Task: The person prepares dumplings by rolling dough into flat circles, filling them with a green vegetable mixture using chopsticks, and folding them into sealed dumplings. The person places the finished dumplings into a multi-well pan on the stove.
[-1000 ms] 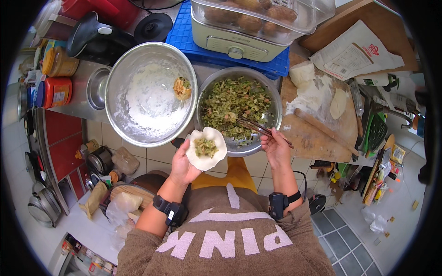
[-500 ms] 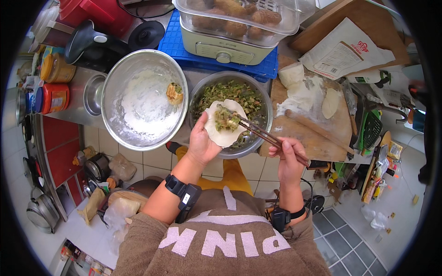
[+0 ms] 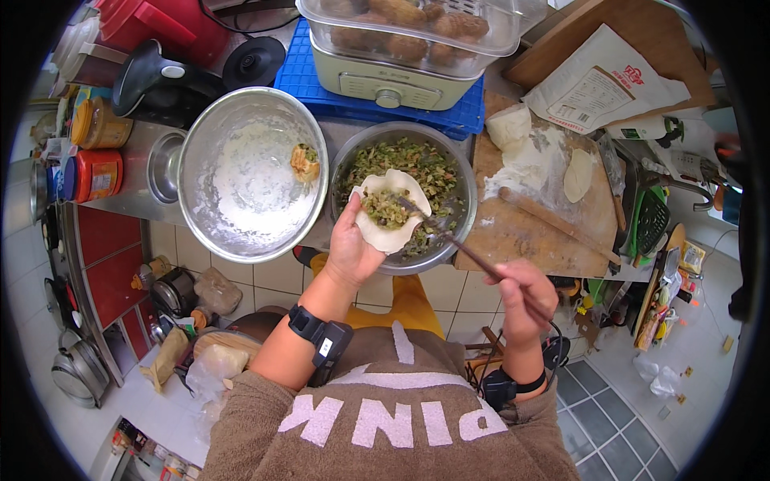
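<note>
On my left hand (image 3: pixel 355 247) rests a round, pale dough wrapper (image 3: pixel 383 238), its edge curling up around a mound of chopped green filling (image 3: pixel 385 210). My right hand (image 3: pixel 523 297) is closed around dark chopsticks (image 3: pixel 472 252), whose tips reach into the filling on the wrapper. Both hands are over the near side of a steel bowl (image 3: pixel 467 172) of the same green filling (image 3: pixel 409 156). Left of it stands a larger metal bowl (image 3: pixel 186 160) dusted with flour, with one yellowish stuffed piece (image 3: pixel 305 163) against its right wall.
On the right, a floury wooden board (image 3: pixel 513 240) carries a rolling pin (image 3: pixel 557 224), a dough lump (image 3: pixel 508 127) and a flat wrapper (image 3: pixel 578 175). A steamer (image 3: pixel 385 76) stands behind on a blue crate (image 3: pixel 297 76). Jars (image 3: pixel 98 172) and a black kettle (image 3: pixel 160 84) crowd the left.
My right hand has moved right and slightly down, and the chopsticks have drawn back a little. The filling now lies more spread on the wrapper, whose edges curl up more.
</note>
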The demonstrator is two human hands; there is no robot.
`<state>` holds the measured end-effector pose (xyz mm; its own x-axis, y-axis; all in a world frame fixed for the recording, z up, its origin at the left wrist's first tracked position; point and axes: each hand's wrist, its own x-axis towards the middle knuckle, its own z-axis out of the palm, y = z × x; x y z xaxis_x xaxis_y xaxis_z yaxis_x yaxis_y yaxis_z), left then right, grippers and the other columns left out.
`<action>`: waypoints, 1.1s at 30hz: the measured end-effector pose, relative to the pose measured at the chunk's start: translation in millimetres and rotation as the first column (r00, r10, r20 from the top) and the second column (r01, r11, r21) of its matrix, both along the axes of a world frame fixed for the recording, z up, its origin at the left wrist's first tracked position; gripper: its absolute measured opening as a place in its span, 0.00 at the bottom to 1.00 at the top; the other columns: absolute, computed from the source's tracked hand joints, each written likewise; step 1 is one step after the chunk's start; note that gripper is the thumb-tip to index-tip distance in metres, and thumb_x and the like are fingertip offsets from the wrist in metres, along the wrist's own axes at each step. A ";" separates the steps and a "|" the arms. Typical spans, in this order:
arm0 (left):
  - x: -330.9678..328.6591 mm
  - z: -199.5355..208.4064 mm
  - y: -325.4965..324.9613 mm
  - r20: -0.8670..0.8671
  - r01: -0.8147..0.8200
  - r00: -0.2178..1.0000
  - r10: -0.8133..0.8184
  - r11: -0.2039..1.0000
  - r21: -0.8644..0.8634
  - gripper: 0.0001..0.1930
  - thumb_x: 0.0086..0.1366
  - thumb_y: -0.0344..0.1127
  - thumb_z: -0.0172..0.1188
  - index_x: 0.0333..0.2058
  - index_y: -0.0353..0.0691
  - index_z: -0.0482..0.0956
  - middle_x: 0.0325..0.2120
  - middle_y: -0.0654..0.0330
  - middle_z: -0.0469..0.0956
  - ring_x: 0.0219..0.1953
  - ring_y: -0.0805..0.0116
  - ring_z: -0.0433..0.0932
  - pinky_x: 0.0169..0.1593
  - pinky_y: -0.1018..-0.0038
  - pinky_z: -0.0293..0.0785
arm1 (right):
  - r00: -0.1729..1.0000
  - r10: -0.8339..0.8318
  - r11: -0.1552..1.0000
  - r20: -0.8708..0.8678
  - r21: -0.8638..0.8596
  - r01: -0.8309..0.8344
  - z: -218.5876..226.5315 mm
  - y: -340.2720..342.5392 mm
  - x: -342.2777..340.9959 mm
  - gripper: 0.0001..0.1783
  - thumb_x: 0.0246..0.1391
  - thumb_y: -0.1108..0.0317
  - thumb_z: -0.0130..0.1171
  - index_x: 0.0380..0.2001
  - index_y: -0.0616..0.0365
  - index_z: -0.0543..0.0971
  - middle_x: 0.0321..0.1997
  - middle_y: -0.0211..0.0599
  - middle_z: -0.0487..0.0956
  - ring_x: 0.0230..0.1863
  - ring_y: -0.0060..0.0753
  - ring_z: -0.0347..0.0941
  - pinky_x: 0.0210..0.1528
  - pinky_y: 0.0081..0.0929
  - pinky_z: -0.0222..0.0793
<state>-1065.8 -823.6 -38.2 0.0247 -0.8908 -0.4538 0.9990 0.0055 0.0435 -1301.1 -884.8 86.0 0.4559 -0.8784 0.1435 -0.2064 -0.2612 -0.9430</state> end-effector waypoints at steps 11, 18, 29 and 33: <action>18.4 4.6 35.4 0.012 0.002 1.000 -0.002 1.000 0.025 0.24 0.77 0.49 0.40 0.64 0.42 0.65 0.63 0.50 0.67 0.66 0.49 0.66 0.69 0.50 0.62 | 0.874 -0.460 0.762 -0.160 0.435 0.480 -81.0 -5.0 -27.1 0.13 0.65 0.64 0.59 0.39 0.65 0.80 0.29 0.38 0.83 0.28 0.24 0.78 0.34 0.21 0.74; 25.1 4.7 78.5 0.037 0.048 0.998 -0.055 0.986 0.160 0.25 0.77 0.51 0.40 0.63 0.42 0.65 0.63 0.50 0.67 0.65 0.50 0.67 0.68 0.51 0.63 | 0.888 -0.460 0.598 0.004 0.740 0.307 -131.0 -11.8 4.3 0.13 0.64 0.62 0.59 0.38 0.64 0.79 0.28 0.40 0.83 0.27 0.27 0.78 0.31 0.23 0.75; 22.2 -6.8 69.4 0.023 0.015 1.000 -0.018 0.994 0.107 0.26 0.77 0.51 0.40 0.64 0.41 0.65 0.63 0.50 0.67 0.66 0.50 0.66 0.69 0.52 0.61 | 0.813 -0.560 0.429 0.160 0.895 0.119 -120.2 -6.8 -19.9 0.12 0.66 0.63 0.55 0.40 0.61 0.80 0.29 0.40 0.83 0.28 0.30 0.79 0.32 0.25 0.77; 17.5 -2.9 48.6 -0.018 0.018 1.000 -0.017 0.998 0.065 0.27 0.77 0.51 0.40 0.65 0.41 0.64 0.64 0.50 0.67 0.66 0.49 0.66 0.69 0.52 0.61 | 0.805 -0.555 0.484 0.207 0.868 0.111 -90.1 -4.3 -22.9 0.12 0.66 0.63 0.55 0.40 0.61 0.80 0.28 0.39 0.83 0.29 0.31 0.80 0.32 0.27 0.78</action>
